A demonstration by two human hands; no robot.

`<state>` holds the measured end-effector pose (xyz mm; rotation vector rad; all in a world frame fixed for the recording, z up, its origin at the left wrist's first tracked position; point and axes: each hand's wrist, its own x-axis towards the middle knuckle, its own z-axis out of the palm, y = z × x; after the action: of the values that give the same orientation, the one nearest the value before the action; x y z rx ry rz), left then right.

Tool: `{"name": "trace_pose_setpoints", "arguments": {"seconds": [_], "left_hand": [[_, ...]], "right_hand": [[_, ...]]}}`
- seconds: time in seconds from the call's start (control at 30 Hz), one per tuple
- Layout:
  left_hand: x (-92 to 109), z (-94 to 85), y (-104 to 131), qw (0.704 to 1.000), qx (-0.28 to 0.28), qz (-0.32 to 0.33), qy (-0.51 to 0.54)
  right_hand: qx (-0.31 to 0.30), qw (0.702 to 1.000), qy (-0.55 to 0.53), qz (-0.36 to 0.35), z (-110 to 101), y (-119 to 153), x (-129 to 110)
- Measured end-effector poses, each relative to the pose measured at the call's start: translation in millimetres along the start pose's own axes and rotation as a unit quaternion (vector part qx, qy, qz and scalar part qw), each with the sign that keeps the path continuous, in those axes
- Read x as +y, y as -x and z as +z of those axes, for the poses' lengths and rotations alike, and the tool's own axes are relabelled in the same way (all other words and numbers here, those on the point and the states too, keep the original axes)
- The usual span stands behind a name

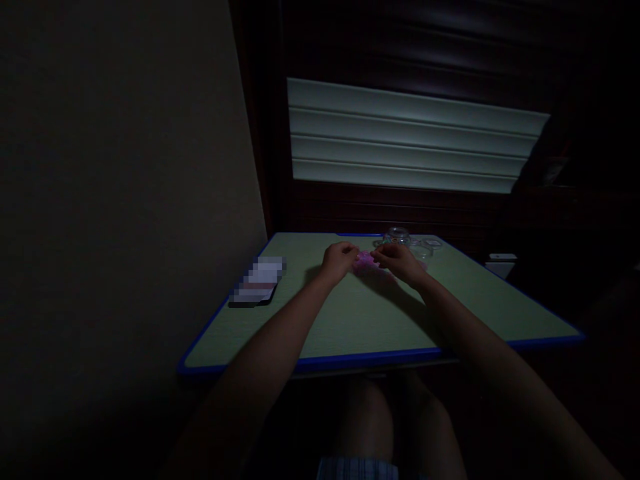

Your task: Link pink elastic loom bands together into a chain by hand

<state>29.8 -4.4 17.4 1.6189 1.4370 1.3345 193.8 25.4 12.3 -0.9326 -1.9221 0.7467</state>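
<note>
Over the far half of the table, my left hand (340, 260) has its fingers drawn together in a pinch. Facing it, my right hand (399, 260) is pinched as well, and a small gap separates the two. Between and just below the fingertips shows a bright pink item (367, 261); dim light hides its kind, and whether the fingers touch it I cannot tell. What either pinch holds is too small to make out. Behind my right hand stands a clear glass jar (397, 235), and a clear round container (423, 252) sits beside that hand.
The light green table (340, 327) has a raised blue edge. A dark flat device with a blurred screen (259, 280) lies at its left side. A small clear item (433, 244) is near the back right corner. A wall (150, 167) rises close on the left.
</note>
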Motion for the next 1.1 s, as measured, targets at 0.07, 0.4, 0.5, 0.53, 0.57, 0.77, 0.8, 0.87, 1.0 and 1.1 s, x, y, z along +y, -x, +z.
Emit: {"name": "trace_pose_setpoints", "arguments": {"seconds": [0.07, 0.4, 0.5, 0.53, 0.57, 0.77, 0.8, 0.87, 1.0, 1.1], "left_hand": [[0.8, 0.0, -0.8, 0.999, -0.017, -0.043, 0.024], [5.5, 0.3, 5.2, 0.981, -0.109, -0.135, 0.082], [5.9, -0.2, 5.3, 0.979, -0.12, -0.138, 0.093], [5.8, -0.3, 5.3, 0.978, -0.124, -0.14, 0.094], [5.7, -0.4, 5.3, 0.977, -0.128, -0.142, 0.094], [3.2, 0.5, 5.3, 0.975, -0.15, -0.134, 0.099], [2.7, 0.7, 5.1, 0.975, -0.15, -0.131, 0.099], [2.2, 0.9, 4.9, 0.976, -0.149, -0.128, 0.097], [2.7, 0.7, 5.2, 0.977, -0.145, -0.128, 0.09], [2.0, 0.5, 4.7, 0.977, -0.142, -0.126, 0.094]], "right_hand": [[0.003, 1.0, -0.002, -0.004, -0.1, 0.1, 0.0], [-0.011, 1.0, 0.016, -0.019, 0.7, 1.1, -3.8], [-0.017, 1.0, 0.011, -0.023, 0.9, 1.2, -4.3], [-0.018, 0.999, 0.01, -0.024, 0.8, 1.4, -4.6], [-0.019, 0.999, 0.011, -0.025, 0.6, 1.5, -4.7], [-0.017, 0.999, 0.021, -0.035, -0.1, 0.8, -1.6], [-0.017, 0.999, 0.021, -0.036, 0.0, 0.5, -0.8], [-0.016, 0.999, 0.021, -0.037, 0.0, 0.0, 0.2], [-0.02, 0.999, 0.025, -0.039, -0.1, 0.3, -0.4], [-0.025, 0.999, 0.027, -0.036, -0.1, 0.9, -1.0]]}}
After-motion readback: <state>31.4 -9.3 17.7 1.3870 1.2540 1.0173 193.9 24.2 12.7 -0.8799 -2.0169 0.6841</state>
